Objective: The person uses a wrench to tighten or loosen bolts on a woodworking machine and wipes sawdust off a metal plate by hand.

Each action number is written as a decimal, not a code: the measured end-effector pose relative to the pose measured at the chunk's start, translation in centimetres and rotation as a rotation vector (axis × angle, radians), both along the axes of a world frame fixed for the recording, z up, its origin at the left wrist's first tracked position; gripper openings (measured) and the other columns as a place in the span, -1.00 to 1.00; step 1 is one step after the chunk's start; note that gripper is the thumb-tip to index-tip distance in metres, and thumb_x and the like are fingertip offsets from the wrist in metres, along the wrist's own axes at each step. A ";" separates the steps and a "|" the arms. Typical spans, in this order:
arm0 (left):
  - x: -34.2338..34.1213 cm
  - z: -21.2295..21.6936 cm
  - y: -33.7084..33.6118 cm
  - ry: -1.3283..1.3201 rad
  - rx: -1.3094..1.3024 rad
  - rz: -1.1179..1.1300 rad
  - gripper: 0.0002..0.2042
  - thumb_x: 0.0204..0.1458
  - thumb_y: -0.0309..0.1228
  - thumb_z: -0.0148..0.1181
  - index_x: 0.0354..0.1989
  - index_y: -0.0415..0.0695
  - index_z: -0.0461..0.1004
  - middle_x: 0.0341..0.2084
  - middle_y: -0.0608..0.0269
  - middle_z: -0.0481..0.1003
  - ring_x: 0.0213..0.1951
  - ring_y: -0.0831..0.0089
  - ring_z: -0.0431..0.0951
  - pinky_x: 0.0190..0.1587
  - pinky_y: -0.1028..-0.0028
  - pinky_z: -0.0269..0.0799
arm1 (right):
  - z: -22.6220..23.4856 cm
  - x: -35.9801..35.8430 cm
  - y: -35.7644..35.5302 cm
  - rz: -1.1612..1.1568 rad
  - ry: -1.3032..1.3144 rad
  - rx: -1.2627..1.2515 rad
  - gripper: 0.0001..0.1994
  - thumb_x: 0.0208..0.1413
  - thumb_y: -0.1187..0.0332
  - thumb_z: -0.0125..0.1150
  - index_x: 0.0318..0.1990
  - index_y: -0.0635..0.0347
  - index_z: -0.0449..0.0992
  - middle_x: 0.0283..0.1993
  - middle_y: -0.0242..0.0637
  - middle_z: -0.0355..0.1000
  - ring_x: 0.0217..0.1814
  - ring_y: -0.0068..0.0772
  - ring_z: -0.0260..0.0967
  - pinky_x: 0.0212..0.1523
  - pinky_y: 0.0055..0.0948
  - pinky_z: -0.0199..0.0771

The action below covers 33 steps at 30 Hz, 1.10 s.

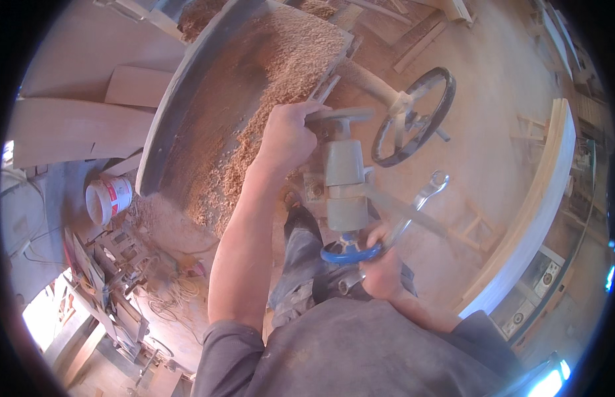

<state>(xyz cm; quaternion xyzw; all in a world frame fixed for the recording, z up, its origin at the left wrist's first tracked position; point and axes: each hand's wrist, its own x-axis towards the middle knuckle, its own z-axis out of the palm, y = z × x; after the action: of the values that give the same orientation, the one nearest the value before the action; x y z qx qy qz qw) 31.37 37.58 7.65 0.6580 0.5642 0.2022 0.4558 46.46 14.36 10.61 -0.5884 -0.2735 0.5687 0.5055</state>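
Note:
My left hand point(291, 135) curls over the near-left rim of a grey round disc point(350, 115) at the top of a machine column point(345, 162). Its fingertips are partly hidden by the rim. Lower down, my right hand point(381, 271) is closed around a long metal wrench point(416, 204), whose ring end points up and away to the right. A blue handwheel point(350, 253) sits at the column's lower end, right beside my right fingers. A larger black handwheel point(446, 109) stands farther off to the right on a shaft.
A big metal trough point(178, 109) with heaped wood shavings point(281, 73) lies ahead and left. Beyond it stands a white bucket point(109, 200). Scrap wood and cords point(172, 298) clutter the floor at left. Long boards point(532, 212) run along the right.

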 end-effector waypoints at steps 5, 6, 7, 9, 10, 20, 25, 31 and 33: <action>-3.3 -0.3 -6.5 -0.048 0.127 0.371 -0.70 -0.06 -0.59 0.19 -0.10 -0.16 0.62 -0.41 -0.03 0.62 -0.35 0.22 0.66 -0.20 0.34 0.50 | 0.5 5.0 5.8 -0.121 0.057 -0.142 -0.86 0.02 0.61 -0.02 -0.34 0.14 0.41 -0.42 -0.50 0.31 -0.44 -0.73 0.19 -0.47 -0.68 0.13; -3.3 -1.1 -8.2 -0.059 0.155 0.461 -0.71 -0.05 -0.57 0.21 -0.11 -0.16 0.62 -0.43 -0.02 0.62 -0.36 0.24 0.66 -0.20 0.35 0.50 | 1.1 6.0 7.7 -0.047 -0.015 -0.154 -0.85 -0.01 0.62 -0.05 -0.36 0.16 0.44 -0.44 -0.51 0.32 -0.46 -0.73 0.18 -0.48 -0.67 0.11; -3.0 -0.7 -8.6 -0.070 0.196 0.556 -0.73 -0.04 -0.55 0.22 -0.12 -0.16 0.62 -0.44 -0.02 0.62 -0.37 0.25 0.66 -0.21 0.36 0.50 | 1.9 6.4 9.2 0.051 -0.154 -0.150 -0.83 -0.03 0.62 -0.08 -0.40 0.18 0.45 -0.47 -0.50 0.31 -0.47 -0.73 0.17 -0.49 -0.67 0.10; -2.6 0.0 -8.2 -0.012 0.142 0.540 -0.75 -0.02 -0.55 0.22 -0.13 -0.17 0.63 -0.45 0.00 0.62 -0.36 0.26 0.67 -0.20 0.38 0.50 | 1.4 6.8 8.8 0.045 -0.158 -0.139 -0.80 -0.07 0.65 -0.12 -0.45 0.18 0.44 -0.50 -0.51 0.29 -0.49 -0.72 0.15 -0.49 -0.66 0.10; -2.5 0.4 -8.3 0.021 0.104 0.545 -0.76 -0.01 -0.54 0.22 -0.14 -0.17 0.63 -0.45 0.00 0.62 -0.36 0.26 0.67 -0.20 0.39 0.50 | 1.3 6.9 8.5 0.057 -0.162 -0.143 -0.79 -0.09 0.67 -0.13 -0.47 0.18 0.44 -0.51 -0.51 0.28 -0.50 -0.72 0.15 -0.50 -0.65 0.10; -0.1 -0.4 -14.3 -0.003 0.370 0.244 -0.66 -0.19 -0.56 0.29 -0.14 -0.16 0.61 -0.28 -0.01 0.62 -0.21 0.07 0.64 -0.09 0.24 0.56 | 0.8 8.0 -3.8 0.152 -0.334 0.174 -0.83 0.13 0.51 -0.01 -0.51 0.10 0.29 -0.44 -0.41 0.22 -0.43 -0.61 0.13 -0.50 -0.58 0.07; 0.4 -2.4 -21.3 -0.084 0.146 0.363 -0.68 -0.15 -0.57 0.24 -0.14 -0.10 0.61 -0.33 -0.10 0.57 -0.22 -0.06 0.59 -0.17 0.18 0.51 | 0.9 10.9 -6.8 0.183 -0.170 -0.124 -0.89 -0.14 0.57 0.10 -0.48 0.12 0.34 -0.42 -0.38 0.28 -0.38 -0.57 0.22 -0.36 -0.61 0.20; -0.7 -14.1 -32.0 0.078 -0.273 0.504 -0.64 -0.19 -0.54 0.12 -0.17 -0.06 0.66 -0.35 -0.17 0.57 -0.21 -0.11 0.59 -0.10 0.11 0.50 | -2.8 9.5 -7.7 0.398 -0.236 -0.572 -0.79 -0.29 0.67 0.02 -0.46 0.12 0.34 -0.52 -0.43 0.28 -0.51 -0.57 0.25 -0.49 -0.57 0.22; -1.6 -18.1 -34.7 0.104 -0.406 0.485 -0.65 -0.19 -0.53 0.11 -0.18 -0.05 0.67 -0.34 -0.17 0.58 -0.19 -0.10 0.60 -0.07 0.11 0.50 | -6.5 7.6 -8.6 0.419 -0.172 -0.627 -0.78 -0.30 0.68 0.01 -0.46 0.13 0.34 -0.52 -0.42 0.28 -0.51 -0.55 0.26 -0.49 -0.54 0.25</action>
<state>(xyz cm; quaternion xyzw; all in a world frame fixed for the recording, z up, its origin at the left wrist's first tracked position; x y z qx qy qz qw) 29.78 2.87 -10.49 0.4096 0.7559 0.1543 0.4868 54.02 5.72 4.09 -0.6914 -0.2417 0.6643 0.1492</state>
